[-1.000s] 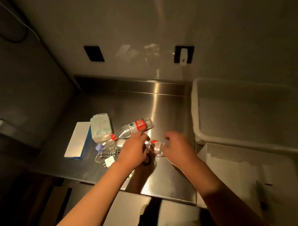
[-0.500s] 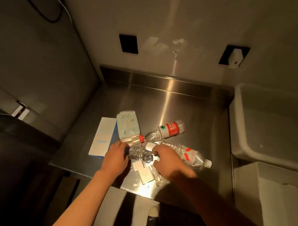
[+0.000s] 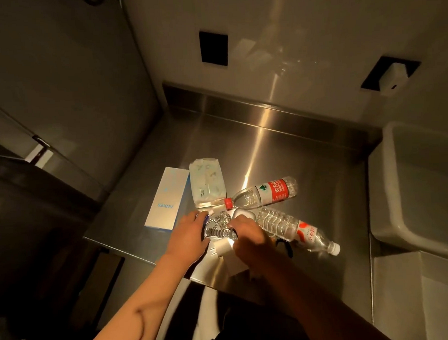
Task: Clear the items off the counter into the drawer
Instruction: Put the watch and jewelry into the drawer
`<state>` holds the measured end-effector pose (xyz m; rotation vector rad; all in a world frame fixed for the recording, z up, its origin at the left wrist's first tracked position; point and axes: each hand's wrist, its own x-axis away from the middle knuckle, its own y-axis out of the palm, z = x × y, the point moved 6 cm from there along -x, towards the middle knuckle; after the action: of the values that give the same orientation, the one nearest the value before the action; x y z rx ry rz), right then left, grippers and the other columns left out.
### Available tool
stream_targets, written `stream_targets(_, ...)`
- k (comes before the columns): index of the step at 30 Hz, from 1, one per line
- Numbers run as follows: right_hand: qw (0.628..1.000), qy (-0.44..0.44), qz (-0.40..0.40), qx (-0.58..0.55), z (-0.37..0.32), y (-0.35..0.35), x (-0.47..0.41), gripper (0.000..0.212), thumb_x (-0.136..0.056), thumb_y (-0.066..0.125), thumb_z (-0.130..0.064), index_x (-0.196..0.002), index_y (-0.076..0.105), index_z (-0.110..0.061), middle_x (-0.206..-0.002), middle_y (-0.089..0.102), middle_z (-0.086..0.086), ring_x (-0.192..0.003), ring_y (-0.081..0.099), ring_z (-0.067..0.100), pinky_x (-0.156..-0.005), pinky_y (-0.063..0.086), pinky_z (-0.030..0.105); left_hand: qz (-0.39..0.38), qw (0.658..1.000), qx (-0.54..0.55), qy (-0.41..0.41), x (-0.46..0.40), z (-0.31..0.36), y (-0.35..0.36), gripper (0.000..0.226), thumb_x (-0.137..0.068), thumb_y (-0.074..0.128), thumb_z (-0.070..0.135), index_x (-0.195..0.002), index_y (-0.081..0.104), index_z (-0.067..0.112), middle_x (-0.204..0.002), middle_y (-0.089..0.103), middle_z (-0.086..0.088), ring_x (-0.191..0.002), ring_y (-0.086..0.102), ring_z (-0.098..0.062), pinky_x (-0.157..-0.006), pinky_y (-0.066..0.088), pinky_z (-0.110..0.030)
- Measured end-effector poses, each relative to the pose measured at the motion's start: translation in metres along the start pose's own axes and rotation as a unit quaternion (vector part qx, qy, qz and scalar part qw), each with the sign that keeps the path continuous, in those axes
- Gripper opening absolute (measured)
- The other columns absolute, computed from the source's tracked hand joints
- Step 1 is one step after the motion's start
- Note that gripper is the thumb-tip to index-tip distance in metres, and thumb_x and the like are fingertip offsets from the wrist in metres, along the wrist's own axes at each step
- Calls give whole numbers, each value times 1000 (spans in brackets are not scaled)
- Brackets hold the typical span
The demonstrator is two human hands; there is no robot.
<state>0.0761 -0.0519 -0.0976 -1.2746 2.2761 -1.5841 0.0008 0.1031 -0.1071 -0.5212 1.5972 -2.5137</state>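
A steel counter [image 3: 281, 152] holds a loose heap of items. My left hand [image 3: 188, 235] and my right hand [image 3: 249, 235] meet over a metal watch [image 3: 218, 231], each closed on one end of its band. A second silvery band [image 3: 221, 218] lies just behind it. A white charger plug [image 3: 221, 245] sits between my wrists. Around them lie a white and blue Anker box [image 3: 166, 198], a tissue pack [image 3: 206, 182], a red-label water bottle [image 3: 265, 192], a second clear bottle [image 3: 297, 231] and a small white case [image 3: 242, 212]. No drawer is clearly visible.
A large white tub [image 3: 398, 188] stands to the right of the counter. A black hair tie [image 3: 288, 246] lies under the second bottle. Walls close the counter at the back and left. Below the front edge at the left is a dark gap [image 3: 104, 278].
My right hand has let go of the second bottle, which now lies on the counter. Both hands moved left onto the watch. The camera has swung left and closer.
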Motion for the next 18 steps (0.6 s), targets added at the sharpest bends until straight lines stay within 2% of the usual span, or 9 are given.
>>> stream_targets(5, 989, -64, 116, 60, 1, 4, 14, 34, -85, 64, -9, -119, 65, -16, -114, 67, 4, -103, 65, 23, -83, 56, 30, 20, 999, 23, -13, 0, 0, 2, 60, -86, 71, 20, -141, 47, 25, -131, 51, -1, -117, 53, -25, -93, 53, -37)
stream_targets(8, 982, -85, 149, 84, -5, -3, 17, 25, -89, 47, -17, -101, 70, -15, -99, 69, 2, -88, 67, 21, -70, 56, 27, 20, 999, 28, -27, 0, -1, 1, 60, -85, 73, 19, -139, 47, 24, -127, 51, -2, -110, 57, -25, -87, 57, -37)
stream_targets(12, 977, -71, 139, 148, -9, -6, 16, 26, -89, 48, -10, -96, 72, -16, -101, 72, 0, -91, 66, 21, -66, 58, 32, 19, 999, 22, -40, -1, -2, 2, 65, -82, 74, 14, -139, 46, 24, -125, 51, -4, -108, 58, -27, -84, 55, -35)
stream_targets(15, 975, -45, 120, 183, -8, -6, 15, 20, -85, 57, -4, -87, 72, -18, -94, 72, -3, -85, 66, 17, -61, 55, 29, 22, 998, 28, -43, -1, -4, 2, 68, -83, 75, 15, -143, 44, 24, -127, 53, -4, -113, 56, -26, -89, 53, -38)
stream_targets(18, 975, -28, 100, 194, -5, 1, 12, 18, -90, 56, -5, -90, 72, -14, -98, 71, 2, -86, 68, 19, -65, 58, 32, 42, 998, 34, -44, 2, -3, 0, 56, -86, 73, 19, -136, 48, 23, -122, 56, -3, -109, 57, -24, -81, 55, -39)
